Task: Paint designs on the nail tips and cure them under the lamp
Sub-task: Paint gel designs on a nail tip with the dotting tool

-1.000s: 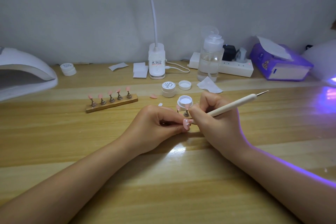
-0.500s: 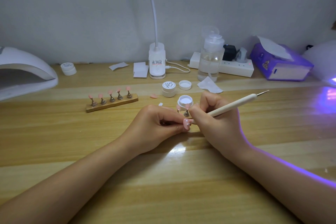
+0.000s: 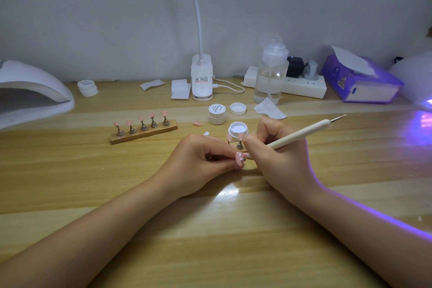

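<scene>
My left hand (image 3: pixel 198 163) rests on the wooden table and pinches a small stand carrying a pink nail tip (image 3: pixel 239 157). My right hand (image 3: pixel 278 154) grips a cream dotting pen (image 3: pixel 301 133) like a pencil, its lower end on that tip and its metal point sticking up to the right. Just behind the hands are an open jar of white gel (image 3: pixel 238 130) and another pink tip on a metal stand (image 3: pixel 239 144). A wooden holder (image 3: pixel 143 133) with several pink tips lies to the left. A white curing lamp (image 3: pixel 30 91) stands at the far left.
A closed gel jar (image 3: pixel 217 113), a loose lid (image 3: pixel 238 109) and a loose pink tip (image 3: pixel 197 123) lie behind the hands. At the back stand a desk lamp base (image 3: pixel 202 79), a pump bottle (image 3: pixel 271 75), a power strip (image 3: pixel 301 86) and a purple tissue box (image 3: pixel 364 82). Purple light glows at the right edge.
</scene>
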`<state>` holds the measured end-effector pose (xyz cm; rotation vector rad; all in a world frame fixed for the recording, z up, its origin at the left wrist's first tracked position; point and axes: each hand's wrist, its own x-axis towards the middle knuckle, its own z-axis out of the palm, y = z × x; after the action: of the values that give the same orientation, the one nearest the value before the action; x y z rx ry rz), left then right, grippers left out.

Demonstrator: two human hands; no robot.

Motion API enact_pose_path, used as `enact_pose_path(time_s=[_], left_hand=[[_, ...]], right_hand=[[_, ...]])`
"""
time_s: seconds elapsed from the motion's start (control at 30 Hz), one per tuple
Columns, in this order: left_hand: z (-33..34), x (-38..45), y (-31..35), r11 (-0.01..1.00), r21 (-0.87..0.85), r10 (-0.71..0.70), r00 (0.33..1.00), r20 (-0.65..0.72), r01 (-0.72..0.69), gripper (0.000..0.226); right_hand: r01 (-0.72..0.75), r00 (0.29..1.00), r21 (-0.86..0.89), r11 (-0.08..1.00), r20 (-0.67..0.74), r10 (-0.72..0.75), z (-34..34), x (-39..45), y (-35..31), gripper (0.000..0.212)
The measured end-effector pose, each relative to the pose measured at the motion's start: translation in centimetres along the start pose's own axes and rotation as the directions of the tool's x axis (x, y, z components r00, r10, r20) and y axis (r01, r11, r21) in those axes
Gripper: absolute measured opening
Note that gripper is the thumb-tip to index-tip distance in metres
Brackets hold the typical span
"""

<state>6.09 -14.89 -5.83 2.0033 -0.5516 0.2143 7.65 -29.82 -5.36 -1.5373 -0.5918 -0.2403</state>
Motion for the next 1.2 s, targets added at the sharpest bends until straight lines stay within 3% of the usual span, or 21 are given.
enact_pose_path(time_s=[0.87, 1.2], left_hand=[[-0.01, -0.01, 0.02, 1.0, -0.002, 0.004, 1.0, 0.007, -0.004, 0.017], [-0.03, -0.05, -0.06, 0.999, -0.022, -0.029, 1.0, -0.007, 0.028, 0.018]], right_hand=[[0.003, 1.0, 0.007, 1.0, 0.001, -0.003, -0.01, 0.09, 0.05, 0.04], [-0.018, 0.996, -0.05, 0.999, -0.087, 0.014, -0.19, 0.19, 0.14, 0.045]])
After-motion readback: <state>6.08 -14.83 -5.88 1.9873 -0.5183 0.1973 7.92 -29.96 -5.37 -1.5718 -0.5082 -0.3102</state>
